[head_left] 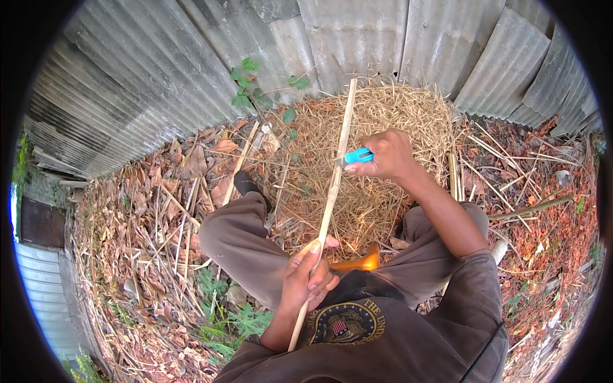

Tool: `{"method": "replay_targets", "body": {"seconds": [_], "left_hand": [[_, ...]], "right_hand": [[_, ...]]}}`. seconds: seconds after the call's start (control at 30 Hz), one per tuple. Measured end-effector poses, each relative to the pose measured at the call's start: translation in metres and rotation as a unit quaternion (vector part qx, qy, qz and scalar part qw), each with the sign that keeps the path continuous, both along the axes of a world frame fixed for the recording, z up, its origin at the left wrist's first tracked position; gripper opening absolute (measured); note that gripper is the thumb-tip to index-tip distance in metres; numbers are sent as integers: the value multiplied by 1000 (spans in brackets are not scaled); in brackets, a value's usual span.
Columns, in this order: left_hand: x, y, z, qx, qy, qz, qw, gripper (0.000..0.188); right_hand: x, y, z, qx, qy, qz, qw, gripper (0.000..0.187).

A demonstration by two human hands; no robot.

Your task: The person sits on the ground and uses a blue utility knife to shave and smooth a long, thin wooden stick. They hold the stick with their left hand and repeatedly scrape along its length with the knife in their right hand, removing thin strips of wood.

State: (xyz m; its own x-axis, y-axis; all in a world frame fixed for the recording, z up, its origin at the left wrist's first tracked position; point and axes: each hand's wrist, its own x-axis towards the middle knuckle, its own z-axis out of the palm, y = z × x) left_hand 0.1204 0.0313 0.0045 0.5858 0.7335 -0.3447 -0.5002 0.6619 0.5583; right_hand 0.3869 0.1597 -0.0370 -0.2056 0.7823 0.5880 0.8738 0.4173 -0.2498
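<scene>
A long, pale strip of split wood or bamboo [330, 198] slants from my lap up and away in front of me. My left hand [306, 276] is closed around its lower part, close to my shirt. In my right hand [388, 155] is a blue-handled utility knife [359, 156], gripped in a fist. Its blade lies against the strip a little above the middle. Part of the knife's handle is hidden inside my fingers. Below the strip, a heap of pale shavings [377, 210] spreads between my legs.
Grey corrugated metal sheets [357, 38] form a wall ahead and to the left. An orange object [357, 261] lies between my thighs, partly covered. Dry leaves [147, 198] and loose sticks [242, 159] litter the ground on both sides. A green plant [244, 83] grows by the wall.
</scene>
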Motion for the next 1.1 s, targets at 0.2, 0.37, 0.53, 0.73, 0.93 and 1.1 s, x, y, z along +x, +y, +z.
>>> {"method": "replay_targets", "body": {"seconds": [0.2,0.37,0.53,0.73,0.93,1.1], "left_hand": [[4,-22,9,19,71,-77,994,34],[-9,-11,15,60,114,17,991,35],[-8,1,7,82,109,35,990,34],[-5,-1,11,87,124,31,988,34],[-6,0,12,89,130,38,987,33],[-1,-1,12,83,153,32,984,34]], "right_hand": [[63,53,-5,-216,129,-277,927,82],[152,37,25,-132,209,-343,906,87],[20,-16,28,-139,86,-68,984,76],[-17,-30,21,-105,42,50,992,70],[-27,-30,22,-71,23,68,995,68],[-17,-17,8,4,-13,53,999,67]]}}
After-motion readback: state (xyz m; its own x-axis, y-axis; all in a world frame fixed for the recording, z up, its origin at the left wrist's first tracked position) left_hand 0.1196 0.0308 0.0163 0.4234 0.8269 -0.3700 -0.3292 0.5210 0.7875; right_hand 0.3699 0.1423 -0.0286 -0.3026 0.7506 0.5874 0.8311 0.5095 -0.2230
